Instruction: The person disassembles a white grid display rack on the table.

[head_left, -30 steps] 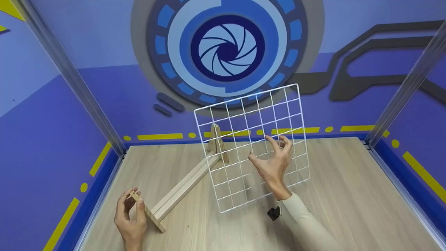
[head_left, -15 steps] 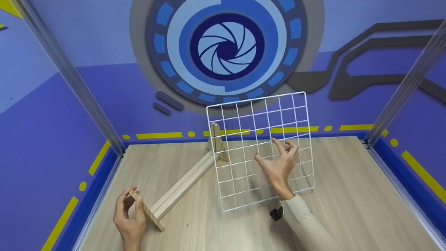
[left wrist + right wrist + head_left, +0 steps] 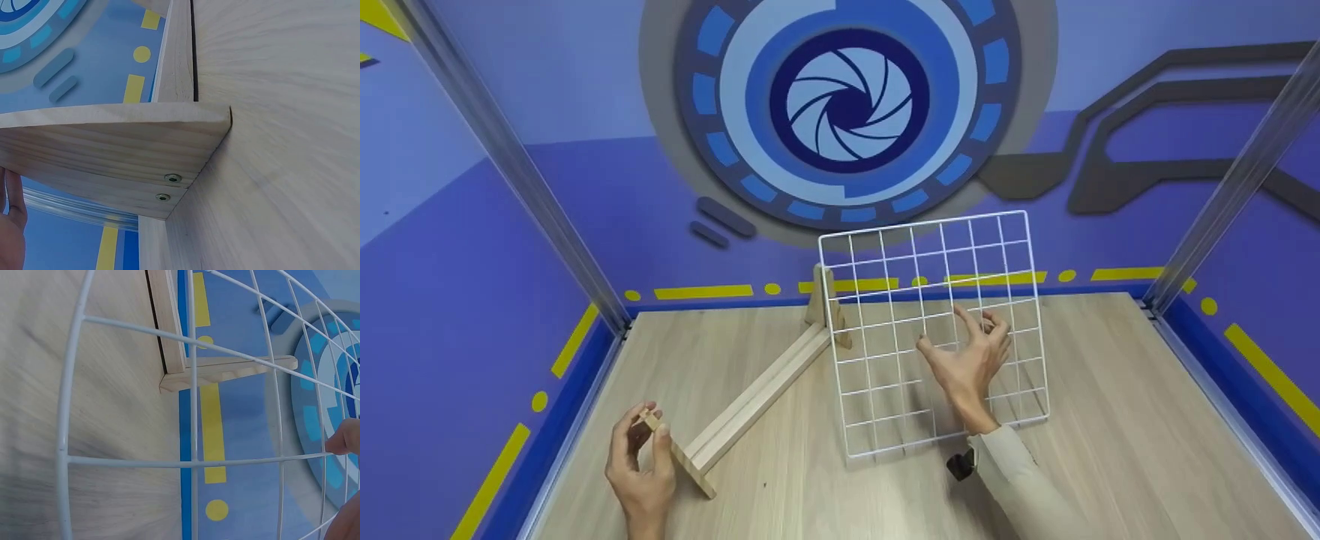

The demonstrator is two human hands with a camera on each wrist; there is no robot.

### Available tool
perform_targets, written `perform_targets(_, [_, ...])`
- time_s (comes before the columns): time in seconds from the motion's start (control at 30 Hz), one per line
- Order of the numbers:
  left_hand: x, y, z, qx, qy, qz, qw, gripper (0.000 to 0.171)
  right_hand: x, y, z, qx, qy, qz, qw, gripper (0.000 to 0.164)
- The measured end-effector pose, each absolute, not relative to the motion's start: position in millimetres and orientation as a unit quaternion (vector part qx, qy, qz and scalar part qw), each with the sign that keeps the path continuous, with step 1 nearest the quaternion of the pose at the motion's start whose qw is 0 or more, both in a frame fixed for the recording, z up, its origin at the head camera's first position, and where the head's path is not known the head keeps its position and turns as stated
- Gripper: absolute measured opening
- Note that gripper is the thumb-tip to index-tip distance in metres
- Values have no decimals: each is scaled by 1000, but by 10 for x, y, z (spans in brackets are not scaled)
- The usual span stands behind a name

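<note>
A wooden stand [image 3: 761,397], two upright end boards joined by a grooved beam, sits diagonally on the table at left. My left hand [image 3: 641,472] pinches the top of its near end board, thumb on one side and fingers on the other. Two bolt heads [image 3: 172,178] show on that board [image 3: 95,143] in the left wrist view. A white wire grid panel [image 3: 922,225] is held tilted by my right hand [image 3: 967,367], thumb and fingers spread on its wires. The panel's left edge overlaps the stand's far end board [image 3: 840,322] in the head view.
The wood-grain table [image 3: 1117,435] ends at a blue printed back wall [image 3: 1125,240]. Metal posts [image 3: 540,195] rise at the back corners. A small black device [image 3: 961,465] is at my right wrist, by the light sleeve [image 3: 1020,480].
My right hand has moved the grid panel rightward and down, and the panel has turned to stand a little straighter. The left hand and the stand stay in place.
</note>
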State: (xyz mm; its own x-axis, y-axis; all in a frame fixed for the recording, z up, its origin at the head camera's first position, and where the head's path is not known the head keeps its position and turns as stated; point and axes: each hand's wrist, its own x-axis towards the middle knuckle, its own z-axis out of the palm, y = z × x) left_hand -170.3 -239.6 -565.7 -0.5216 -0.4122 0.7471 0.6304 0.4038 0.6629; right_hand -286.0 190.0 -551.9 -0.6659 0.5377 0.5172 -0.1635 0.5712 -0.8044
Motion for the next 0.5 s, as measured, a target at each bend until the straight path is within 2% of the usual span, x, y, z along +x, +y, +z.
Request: perform_targets(0.5, [-1696,-2386,-5655,-70,-688,-541,479,42,-2858,2064,-5617,-150,-808,434,370,70])
